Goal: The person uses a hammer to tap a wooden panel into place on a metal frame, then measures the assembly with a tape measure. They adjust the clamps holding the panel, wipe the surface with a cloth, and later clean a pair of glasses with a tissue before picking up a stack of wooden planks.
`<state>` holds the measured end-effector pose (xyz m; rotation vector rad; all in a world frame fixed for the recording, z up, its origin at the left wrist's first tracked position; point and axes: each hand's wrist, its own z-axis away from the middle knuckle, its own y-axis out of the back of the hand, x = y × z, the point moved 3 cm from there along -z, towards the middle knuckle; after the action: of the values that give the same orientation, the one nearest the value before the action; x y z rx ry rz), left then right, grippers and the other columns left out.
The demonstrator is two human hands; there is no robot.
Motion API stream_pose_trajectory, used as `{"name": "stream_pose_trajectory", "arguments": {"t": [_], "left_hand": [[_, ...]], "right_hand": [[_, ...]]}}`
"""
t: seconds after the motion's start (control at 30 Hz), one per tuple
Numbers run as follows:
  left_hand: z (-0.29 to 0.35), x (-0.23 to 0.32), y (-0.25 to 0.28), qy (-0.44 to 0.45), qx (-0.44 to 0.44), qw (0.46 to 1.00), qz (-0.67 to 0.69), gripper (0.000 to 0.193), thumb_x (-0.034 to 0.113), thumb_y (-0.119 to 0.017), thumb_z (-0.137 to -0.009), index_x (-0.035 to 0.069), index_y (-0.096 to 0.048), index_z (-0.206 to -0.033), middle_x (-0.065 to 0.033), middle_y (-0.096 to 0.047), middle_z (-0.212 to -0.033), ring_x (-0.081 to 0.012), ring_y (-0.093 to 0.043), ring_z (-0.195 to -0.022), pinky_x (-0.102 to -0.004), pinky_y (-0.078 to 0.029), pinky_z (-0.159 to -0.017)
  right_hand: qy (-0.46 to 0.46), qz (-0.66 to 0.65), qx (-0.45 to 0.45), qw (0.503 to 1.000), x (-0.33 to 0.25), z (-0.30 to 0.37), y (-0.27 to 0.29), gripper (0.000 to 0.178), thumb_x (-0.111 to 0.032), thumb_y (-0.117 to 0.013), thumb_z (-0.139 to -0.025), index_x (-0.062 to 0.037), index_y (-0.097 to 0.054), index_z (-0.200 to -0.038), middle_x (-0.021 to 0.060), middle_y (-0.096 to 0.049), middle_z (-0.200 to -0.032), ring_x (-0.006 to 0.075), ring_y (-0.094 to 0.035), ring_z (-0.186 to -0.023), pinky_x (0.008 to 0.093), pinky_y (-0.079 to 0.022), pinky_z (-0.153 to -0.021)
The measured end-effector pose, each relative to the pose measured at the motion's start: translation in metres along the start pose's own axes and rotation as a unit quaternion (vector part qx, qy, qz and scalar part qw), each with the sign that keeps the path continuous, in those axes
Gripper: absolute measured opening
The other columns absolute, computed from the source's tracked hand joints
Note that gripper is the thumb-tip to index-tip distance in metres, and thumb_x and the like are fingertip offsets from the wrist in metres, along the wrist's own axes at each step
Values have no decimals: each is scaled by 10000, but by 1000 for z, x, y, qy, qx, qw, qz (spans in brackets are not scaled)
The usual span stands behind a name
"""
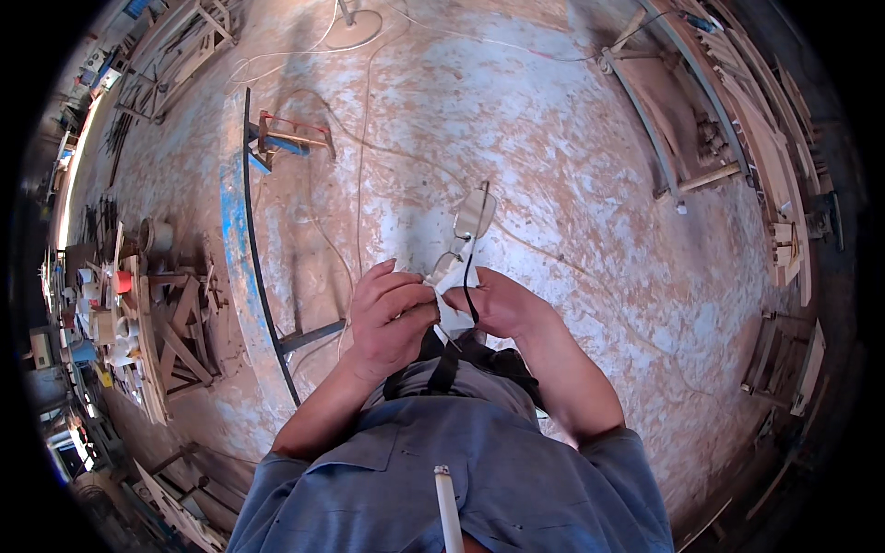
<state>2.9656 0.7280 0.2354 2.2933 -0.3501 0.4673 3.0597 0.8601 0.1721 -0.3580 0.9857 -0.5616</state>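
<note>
A pair of eyeglasses (475, 214) is held in front of my body, one lens raised away from me and a dark temple arm running down by my right fingers. Around the nearer lens is a white cloth or tissue (455, 278). My left hand (395, 309) is closed, its fingertips pinching at the cloth and the near lens. On the other side my right hand (498, 302) is closed as well, gripping the glasses through the cloth. The fingers partly hide the near lens and the cloth's lower end.
A long blue-edged bench (241, 221) stands to my left, with a red-handled frame saw (300, 129) at its far end. Cords (364, 138) trail over the floor. Wooden stands (175, 341) and a cluttered worktable are far left; timber (751, 120) is stacked right. A lit cigarette (447, 507) points forward below.
</note>
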Motion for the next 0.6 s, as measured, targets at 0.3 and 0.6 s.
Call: {"name": "stream_pose_trajectory", "arguments": {"t": [0.3,0.6], "left_hand": [[3,-41,28,147,65,987,-24,127,-5,-708,-745,11,-665,-863,-113,-654,-922,-267,-638,-856,-384,-506,-834],[12,-115,20,303,166,937,46,126,-44,-669,-800,-9,-664,-921,-139,-647,-959,-252,-632,-859,-304,-508,-742]], "right_hand": [[3,-32,113,993,33,-6,31,217,-50,-486,-931,16,-564,-1123,129,-639,-781,186,-589,-513,288,-475,-404],[50,-96,88,990,10,-109,-5,238,-129,-527,-944,-53,-514,-1169,96,-623,-922,204,-605,-706,379,-505,-610]]}}
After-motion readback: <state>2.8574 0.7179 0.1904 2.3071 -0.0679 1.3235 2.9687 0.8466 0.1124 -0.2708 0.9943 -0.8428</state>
